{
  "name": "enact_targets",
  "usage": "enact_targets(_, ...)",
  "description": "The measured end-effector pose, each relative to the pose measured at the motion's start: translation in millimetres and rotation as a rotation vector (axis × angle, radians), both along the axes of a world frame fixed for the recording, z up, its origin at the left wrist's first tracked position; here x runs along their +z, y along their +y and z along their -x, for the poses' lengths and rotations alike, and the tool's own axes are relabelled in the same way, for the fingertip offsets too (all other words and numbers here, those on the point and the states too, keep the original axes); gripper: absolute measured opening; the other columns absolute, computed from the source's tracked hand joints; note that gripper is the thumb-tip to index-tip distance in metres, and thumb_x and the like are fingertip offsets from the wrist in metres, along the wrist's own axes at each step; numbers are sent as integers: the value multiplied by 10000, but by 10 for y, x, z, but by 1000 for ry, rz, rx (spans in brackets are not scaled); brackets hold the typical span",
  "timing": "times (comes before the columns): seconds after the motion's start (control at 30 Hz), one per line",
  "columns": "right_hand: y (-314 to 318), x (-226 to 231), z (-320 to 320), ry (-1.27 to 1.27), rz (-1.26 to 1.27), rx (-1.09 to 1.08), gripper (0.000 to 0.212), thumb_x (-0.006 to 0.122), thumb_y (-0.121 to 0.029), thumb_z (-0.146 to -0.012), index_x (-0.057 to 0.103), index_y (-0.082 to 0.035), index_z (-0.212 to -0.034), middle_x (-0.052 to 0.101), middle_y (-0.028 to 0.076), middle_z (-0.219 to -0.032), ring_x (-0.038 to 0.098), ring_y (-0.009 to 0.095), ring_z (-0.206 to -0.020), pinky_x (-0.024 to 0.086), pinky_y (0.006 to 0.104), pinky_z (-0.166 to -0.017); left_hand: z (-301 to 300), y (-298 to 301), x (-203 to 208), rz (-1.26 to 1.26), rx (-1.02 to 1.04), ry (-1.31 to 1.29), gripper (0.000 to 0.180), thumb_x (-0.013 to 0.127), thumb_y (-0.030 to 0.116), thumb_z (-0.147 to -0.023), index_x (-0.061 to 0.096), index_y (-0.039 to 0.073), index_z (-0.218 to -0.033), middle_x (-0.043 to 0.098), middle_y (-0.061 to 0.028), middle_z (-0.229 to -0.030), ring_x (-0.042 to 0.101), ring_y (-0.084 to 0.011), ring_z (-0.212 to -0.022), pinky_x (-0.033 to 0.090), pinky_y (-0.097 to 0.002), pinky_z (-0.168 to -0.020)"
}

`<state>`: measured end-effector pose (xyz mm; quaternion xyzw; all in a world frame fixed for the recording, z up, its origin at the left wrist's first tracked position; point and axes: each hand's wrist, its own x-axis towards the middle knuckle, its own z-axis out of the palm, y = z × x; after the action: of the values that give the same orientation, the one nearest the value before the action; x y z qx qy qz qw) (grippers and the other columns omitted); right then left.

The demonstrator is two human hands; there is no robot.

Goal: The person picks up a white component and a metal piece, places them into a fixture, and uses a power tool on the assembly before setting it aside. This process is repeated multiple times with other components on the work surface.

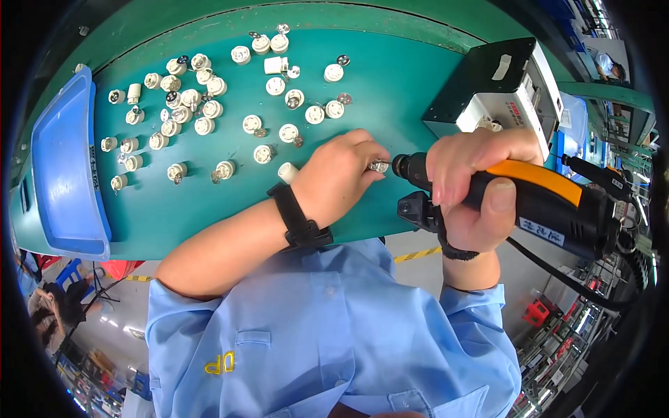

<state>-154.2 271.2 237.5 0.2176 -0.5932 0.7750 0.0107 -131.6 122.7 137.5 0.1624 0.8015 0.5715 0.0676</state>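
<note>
My left hand [339, 164] is closed in a pinch on a small shiny metal piece [378, 166], with its fingers hiding much of it. My right hand [477, 184] is wrapped round a black and orange electric screwdriver [536, 191], held nearly level. Its nose [402, 166] points left at the metal piece, close to my left fingertips; contact cannot be made out. A white cylindrical part [287, 172] lies beside my left wrist. Many similar white socket-like parts [263, 154], several with a small metal disc attached or beside them, are scattered over the green mat [390, 83].
A blue tray [66, 167] stands at the table's left end. At the far right is a black and white box-shaped device [491, 87] with an opening. A black cable [564, 279] hangs near the screwdriver. Another black tool [599, 175] is farther right. A person [610, 66] sits beyond.
</note>
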Motion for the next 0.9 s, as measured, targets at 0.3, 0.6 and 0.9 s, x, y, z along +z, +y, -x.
enact_targets(0.3,-41,-5,35,70,-232,-103,385,597,-395,-903,433,-55,-979,468,12,-549,460,122,-441,373,273,-458,14,23,47,53,-10,7,205,700,12,-734,640,15,-930,585,-125,-867,594,-331,-792,485,-409,-694)
enact_targets(0.6,914,497,-97,324,170,-295,371,495,-397,-951,482,-47,-1072,463,23,-583,447,136,-473,366,291,-482,-3,58,140,148,-7,8,196,712,18,-739,627,40,-915,549,-126,-878,586,-328,-769,477,-413,-661)
enact_targets(0.9,1057,322,118,264,50,-388,336,492,-373,-950,467,-41,-997,431,20,-547,422,125,-454,375,284,-480,15,92,157,177,-40,63,252,761,4,-716,648,27,-940,563,-91,-872,581,-218,-678,485,-310,-612)
